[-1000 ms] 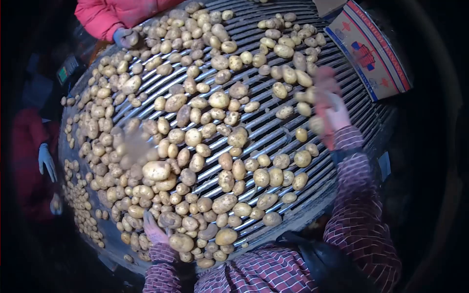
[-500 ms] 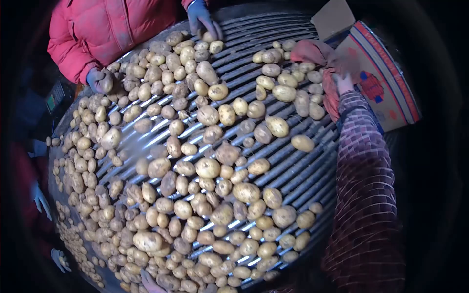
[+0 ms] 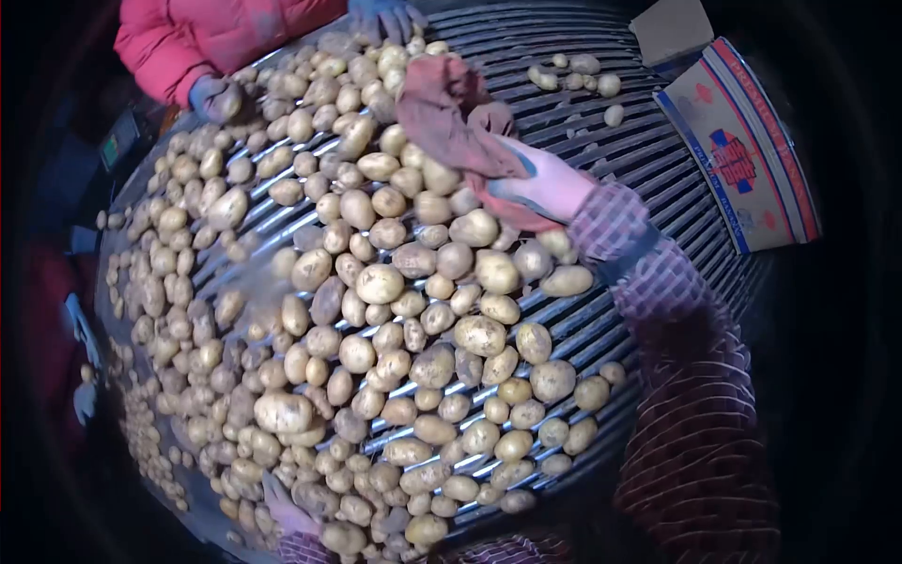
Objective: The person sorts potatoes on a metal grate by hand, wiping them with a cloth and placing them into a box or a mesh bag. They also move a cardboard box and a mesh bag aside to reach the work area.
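Observation:
My right hand [image 3: 550,183], in a pale glove with blue-grey parts, grips a reddish cloth [image 3: 437,113]. The cloth is bunched and spread against potatoes [image 3: 381,282] in the upper middle of the metal bars [image 3: 564,329]. At the bottom, my left hand [image 3: 289,512] rests among more potatoes, its fingers stretched out; I see nothing held in it. Potatoes of many sizes, some with dark soil on them, cover the left and middle of the bars. A few small ones [image 3: 583,80] lie apart at the upper right.
A printed cardboard box [image 3: 752,141] stands at the right edge of the bars. Across from me, a person in a pink padded jacket [image 3: 221,33] has gloved hands [image 3: 216,99] on the potatoes. Other gloved hands [image 3: 85,399] show at the far left.
My right hand has swept the cloth leftward from beside the box, and potatoes from the upper right now sit bunched nearer the middle. More of my left hand shows at the bottom.

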Demonstrator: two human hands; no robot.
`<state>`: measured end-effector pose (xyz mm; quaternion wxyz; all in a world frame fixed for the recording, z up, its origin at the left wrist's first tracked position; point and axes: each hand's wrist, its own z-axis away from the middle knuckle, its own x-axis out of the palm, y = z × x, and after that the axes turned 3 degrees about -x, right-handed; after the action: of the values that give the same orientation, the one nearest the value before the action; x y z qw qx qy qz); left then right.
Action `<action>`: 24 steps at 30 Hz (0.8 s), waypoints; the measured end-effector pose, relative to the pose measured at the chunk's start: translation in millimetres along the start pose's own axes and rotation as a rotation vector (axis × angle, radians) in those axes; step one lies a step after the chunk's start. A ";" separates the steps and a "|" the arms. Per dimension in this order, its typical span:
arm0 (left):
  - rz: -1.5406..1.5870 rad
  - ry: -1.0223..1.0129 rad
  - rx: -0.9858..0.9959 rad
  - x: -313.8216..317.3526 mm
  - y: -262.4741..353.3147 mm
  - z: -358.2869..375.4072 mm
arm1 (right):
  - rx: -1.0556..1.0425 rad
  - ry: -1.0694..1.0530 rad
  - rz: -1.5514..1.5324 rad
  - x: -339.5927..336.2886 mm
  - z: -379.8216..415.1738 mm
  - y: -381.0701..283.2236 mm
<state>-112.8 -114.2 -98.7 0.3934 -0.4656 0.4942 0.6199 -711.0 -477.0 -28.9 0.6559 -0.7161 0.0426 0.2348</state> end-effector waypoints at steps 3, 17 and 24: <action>-0.032 -0.066 0.105 -17.5 18.2 -4.5 | 0.024 0.192 -0.059 -29.0 28.2 -59.3; 0.006 -0.073 0.227 -16.8 14.5 -8.4 | 0.221 0.226 0.667 54.9 118.5 -12.9; 0.023 -0.001 0.213 -13.9 15.4 -7.2 | 0.139 0.214 0.171 77.6 191.4 -87.8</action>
<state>-122.5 -124.8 -82.0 0.4334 -0.4153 0.5624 0.5686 -663.5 -262.2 15.8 0.6732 -0.6837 0.1893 0.2087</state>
